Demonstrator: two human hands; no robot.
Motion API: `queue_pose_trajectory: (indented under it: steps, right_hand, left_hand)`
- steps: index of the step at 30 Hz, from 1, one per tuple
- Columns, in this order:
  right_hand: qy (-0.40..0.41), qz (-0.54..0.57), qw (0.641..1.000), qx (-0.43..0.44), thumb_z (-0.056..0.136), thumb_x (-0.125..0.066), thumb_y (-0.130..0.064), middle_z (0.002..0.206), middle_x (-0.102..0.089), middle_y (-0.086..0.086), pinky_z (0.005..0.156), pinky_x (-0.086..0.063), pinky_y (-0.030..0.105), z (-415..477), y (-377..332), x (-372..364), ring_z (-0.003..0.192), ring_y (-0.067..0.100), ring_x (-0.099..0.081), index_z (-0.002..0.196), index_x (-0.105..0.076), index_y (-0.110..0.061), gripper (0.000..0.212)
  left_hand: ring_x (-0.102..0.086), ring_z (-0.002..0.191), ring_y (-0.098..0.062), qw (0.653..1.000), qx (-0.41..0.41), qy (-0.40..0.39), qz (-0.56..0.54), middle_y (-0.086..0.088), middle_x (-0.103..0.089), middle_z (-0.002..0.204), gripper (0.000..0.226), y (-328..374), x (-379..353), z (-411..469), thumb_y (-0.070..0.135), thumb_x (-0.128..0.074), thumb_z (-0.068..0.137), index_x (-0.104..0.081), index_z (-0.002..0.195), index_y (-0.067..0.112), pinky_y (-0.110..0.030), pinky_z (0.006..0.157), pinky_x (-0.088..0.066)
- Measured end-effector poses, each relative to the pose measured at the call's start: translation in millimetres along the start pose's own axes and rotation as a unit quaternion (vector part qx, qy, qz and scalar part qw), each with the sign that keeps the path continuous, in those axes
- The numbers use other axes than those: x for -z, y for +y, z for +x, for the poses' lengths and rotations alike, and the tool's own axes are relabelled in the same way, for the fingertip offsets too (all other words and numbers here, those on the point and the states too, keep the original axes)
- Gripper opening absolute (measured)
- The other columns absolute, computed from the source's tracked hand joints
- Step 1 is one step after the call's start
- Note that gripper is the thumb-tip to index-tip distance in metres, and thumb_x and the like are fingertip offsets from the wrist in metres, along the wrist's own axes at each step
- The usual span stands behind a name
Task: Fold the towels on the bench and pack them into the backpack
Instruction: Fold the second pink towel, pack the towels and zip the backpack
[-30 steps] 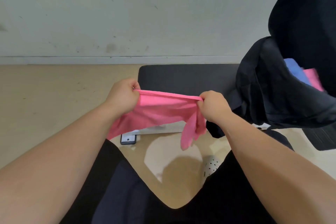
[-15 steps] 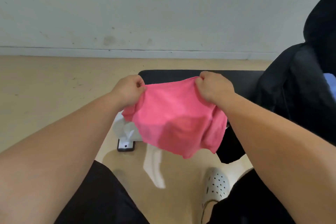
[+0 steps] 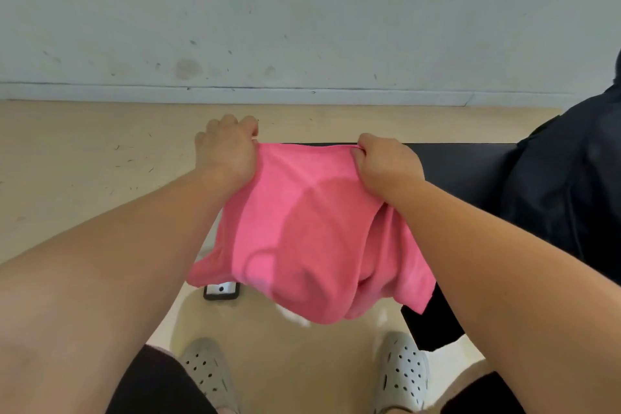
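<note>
Left hand (image 3: 228, 148): fingers curled shut, pinching the far-left corner of the pink towel (image 3: 302, 228). Right hand (image 3: 386, 166): fingers likewise curled tight on the far-right corner, with some cloth bunched under the palm. Both hands back-up to the camera; fingertips mostly hidden in the fabric.

Top hem pulled nearly taut between the two fists, running left to right. Judged reason: holding by two corners lets the cloth hang open and flat, so edges can be matched for a fold.

Towel is in the air, above the near edge of the black bench (image 3: 463, 165), not lying on it. Long axis appears to run from the hem downward and toward the person; the lower edge hangs loose and rumpled, the right side doubled over itself. So it is spread, not yet folded.

Black backpack (image 3: 571, 185) sits at the right end of the bench, near the right forearm; its opening is out of view.

Below: pale floor, two white perforated clogs (image 3: 205, 373), a small dark device (image 3: 221, 291) on the floor partly under the towel.
</note>
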State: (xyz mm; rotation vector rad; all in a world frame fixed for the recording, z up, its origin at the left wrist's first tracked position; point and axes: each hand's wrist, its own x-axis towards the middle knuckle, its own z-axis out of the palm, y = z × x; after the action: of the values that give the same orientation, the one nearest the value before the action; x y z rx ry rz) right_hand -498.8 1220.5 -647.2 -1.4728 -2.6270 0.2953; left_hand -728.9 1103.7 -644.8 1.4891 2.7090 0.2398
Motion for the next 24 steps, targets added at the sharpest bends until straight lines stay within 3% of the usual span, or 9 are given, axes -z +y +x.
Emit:
queue_pose_trajectory:
  steps: [4, 6, 9, 13, 15, 17, 19, 21, 24]
  right_hand:
    - [-0.013, 0.11, 0.994, 0.005, 0.103, -0.042, -0.041, 0.076, -0.052, 0.0, 0.066, -0.034, 0.034, 18, -10, -2, 0.079, 0.028, -0.051, 0.076, -0.046, -0.019, 0.035]
    - [-0.017, 0.166, 0.986, 0.005, 0.101, -0.047, -0.042, 0.085, -0.059, 0.001, 0.069, -0.036, 0.032, 15, -10, -5, 0.084, 0.024, -0.053, 0.087, -0.056, -0.02, 0.028]
    - [0.0, 0.22, 0.975, 0.007, 0.094, -0.058, -0.044, 0.107, -0.062, 0.001, 0.08, -0.044, 0.033, -7, 0, -7, 0.096, 0.019, -0.056, 0.115, -0.061, -0.021, 0.032]
    - [0.055, 0.165, 0.985, -0.001, 0.083, -0.071, -0.047, 0.124, -0.053, 0.005, 0.098, -0.045, 0.043, -56, 22, -1, 0.113, 0.027, -0.05, 0.134, -0.054, -0.021, 0.06]
    - [0.078, 0.104, 0.991, -0.03, 0.083, -0.07, -0.05, 0.126, -0.051, 0.006, 0.097, -0.044, 0.045, -82, 31, 7, 0.116, 0.029, -0.048, 0.14, -0.049, -0.021, 0.068]
    - [0.045, 0.064, 0.994, -0.072, 0.082, -0.068, -0.056, 0.12, -0.054, 0.003, 0.092, -0.047, 0.046, -100, 39, 14, 0.112, 0.029, -0.049, 0.141, -0.047, -0.024, 0.07]
    - [-0.008, 0.051, 0.993, -0.102, 0.081, -0.068, -0.055, 0.115, -0.056, 0.002, 0.087, -0.049, 0.042, -110, 44, 18, 0.106, 0.027, -0.053, 0.133, -0.054, -0.025, 0.062]
    - [-0.023, 0.037, 0.994, -0.101, 0.083, -0.067, -0.047, 0.099, -0.058, 0.0, 0.074, -0.049, 0.035, -114, 46, 19, 0.092, 0.024, -0.058, 0.107, -0.064, -0.021, 0.036]
    - [-0.032, 0.026, 0.996, -0.076, 0.092, -0.058, -0.035, 0.08, -0.056, -0.001, 0.061, -0.039, 0.033, -112, 46, 21, 0.078, 0.025, -0.057, 0.082, -0.057, -0.014, 0.023]
  left_hand:
    - [-0.045, 0.119, -0.037, 0.995, -0.046, 0.076, -0.05, -0.012, -0.052, 0.131, 0.042, 27, -4, -29, 0.034, -0.051, 0.095, -0.051, 0.134, 0.019, -0.048, 0.097, -0.036]
    - [-0.04, 0.132, -0.034, 0.991, -0.091, 0.036, -0.087, -0.011, -0.046, 0.144, 0.055, 50, -10, -54, 0.047, -0.048, 0.095, -0.045, 0.142, 0.02, -0.051, 0.107, -0.033]
    - [-0.006, 0.153, -0.028, 0.987, -0.122, -0.078, -0.065, -0.002, -0.009, 0.167, 0.076, 72, -30, -82, 0.068, -0.03, 0.094, -0.013, 0.158, 0.03, -0.062, 0.119, -0.008]
    - [0.012, 0.153, -0.032, 0.986, -0.127, -0.108, -0.006, 0.003, 0.013, 0.167, 0.087, 72, -46, -88, 0.083, -0.015, 0.085, 0.005, 0.157, 0.039, -0.067, 0.116, 0.004]
    - [0.015, 0.152, -0.033, 0.986, -0.121, -0.112, 0.007, 0.002, 0.017, 0.166, 0.09, 71, -46, -85, 0.087, -0.011, 0.082, 0.008, 0.157, 0.039, -0.069, 0.115, 0.005]
    - [0.016, 0.152, -0.033, 0.986, -0.117, -0.116, 0.013, 0.002, 0.018, 0.166, 0.091, 72, -46, -85, 0.088, -0.01, 0.081, 0.008, 0.157, 0.039, -0.069, 0.115, 0.005]
    - [0.016, 0.152, -0.033, 0.987, -0.111, -0.119, 0.013, 0.003, 0.018, 0.166, 0.089, 73, -43, -86, 0.087, -0.009, 0.082, 0.007, 0.156, 0.04, -0.069, 0.115, 0.005]
    - [0.016, 0.152, -0.031, 0.987, -0.104, -0.125, 0.016, 0.004, 0.019, 0.165, 0.086, 70, -41, -87, 0.085, -0.007, 0.084, 0.008, 0.156, 0.041, -0.067, 0.116, 0.006]
    - [0.017, 0.152, -0.029, 0.985, -0.108, -0.13, 0.035, 0.004, 0.021, 0.164, 0.082, 58, -38, -85, 0.081, -0.007, 0.086, 0.011, 0.156, 0.041, -0.065, 0.117, 0.004]
